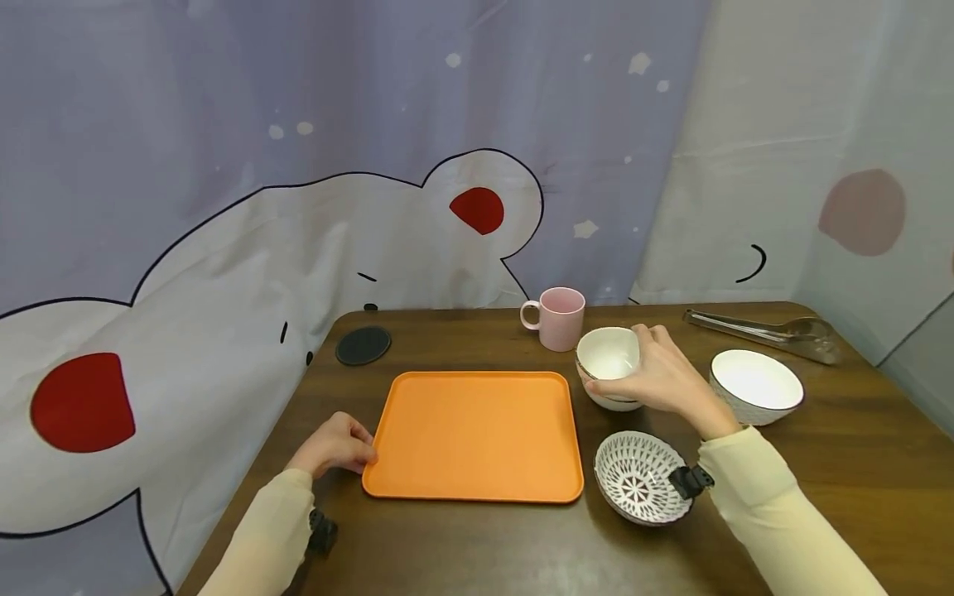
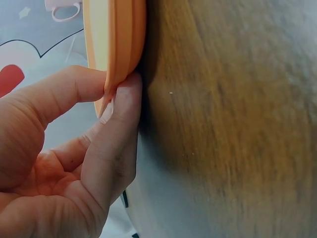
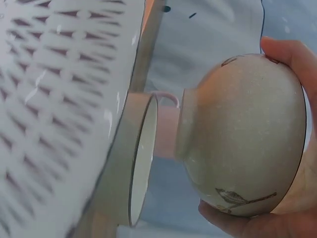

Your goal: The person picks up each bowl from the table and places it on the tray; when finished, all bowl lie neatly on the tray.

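Note:
My left hand (image 1: pixel 337 445) pinches the near left part of the rim of an orange tray (image 1: pixel 477 434), thumb and finger on either side of the edge in the left wrist view. Beyond the tray's right side, my right hand (image 1: pixel 663 377) grips a cream bowl (image 3: pixel 242 134) with a brown leaf motif, fingers and thumb on opposite sides near its rim. The right wrist view shows a gap between its foot and a second cream bowl (image 3: pixel 119 168) below. A white bowl with a dark openwork-like pattern (image 1: pixel 639 476) sits nearer, below my right wrist.
A pink mug (image 1: pixel 561 319) stands behind the held bowl. To the right are a white textured bowl (image 1: pixel 756 387) and metal tongs (image 1: pixel 768 331) near the back edge. A dark round coaster (image 1: pixel 363 345) lies at the back left. A printed curtain (image 1: pixel 335 240) hangs behind the table.

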{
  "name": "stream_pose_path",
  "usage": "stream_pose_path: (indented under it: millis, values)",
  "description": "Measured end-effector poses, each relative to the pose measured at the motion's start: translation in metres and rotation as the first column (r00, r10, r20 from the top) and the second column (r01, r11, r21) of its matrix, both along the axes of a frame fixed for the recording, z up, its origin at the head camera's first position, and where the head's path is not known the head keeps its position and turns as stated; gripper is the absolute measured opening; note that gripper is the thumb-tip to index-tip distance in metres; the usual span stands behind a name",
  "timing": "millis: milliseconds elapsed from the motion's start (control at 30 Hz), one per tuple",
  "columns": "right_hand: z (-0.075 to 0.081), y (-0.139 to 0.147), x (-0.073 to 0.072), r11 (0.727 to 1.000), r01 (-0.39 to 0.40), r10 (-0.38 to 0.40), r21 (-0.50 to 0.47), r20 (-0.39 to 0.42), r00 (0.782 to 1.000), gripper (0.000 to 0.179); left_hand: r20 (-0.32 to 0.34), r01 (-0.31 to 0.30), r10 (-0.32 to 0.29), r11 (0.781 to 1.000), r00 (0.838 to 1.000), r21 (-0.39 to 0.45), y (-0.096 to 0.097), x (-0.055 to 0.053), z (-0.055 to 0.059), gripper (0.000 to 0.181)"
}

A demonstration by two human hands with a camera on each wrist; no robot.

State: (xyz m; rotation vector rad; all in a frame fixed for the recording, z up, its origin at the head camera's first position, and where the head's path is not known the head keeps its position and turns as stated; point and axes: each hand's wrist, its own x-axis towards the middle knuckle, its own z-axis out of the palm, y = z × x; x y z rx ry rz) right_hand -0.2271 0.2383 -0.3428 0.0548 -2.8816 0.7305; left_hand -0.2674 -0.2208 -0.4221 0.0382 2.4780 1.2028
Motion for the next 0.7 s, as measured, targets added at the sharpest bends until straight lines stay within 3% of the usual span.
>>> stream_pose_path:
  millis: [267, 700]
  values:
    - [-0.007, -0.011, -0.014, 1.0, -0.025, 0.025, -0.017, -0.001, 1.0, 0.111, -0.005, -0.015, 0.015, 1.0, 1.0, 0.005, 0.001, 0.003, 0.001, 0.021]
    - [-0.002, -0.026, -0.026, 0.998, -0.062, 0.061, -0.034, -0.027, 0.998, 0.102, -0.011, -0.008, 0.008, 1.0, 1.0, -0.013, 0.002, 0.003, -0.001, 0.02]
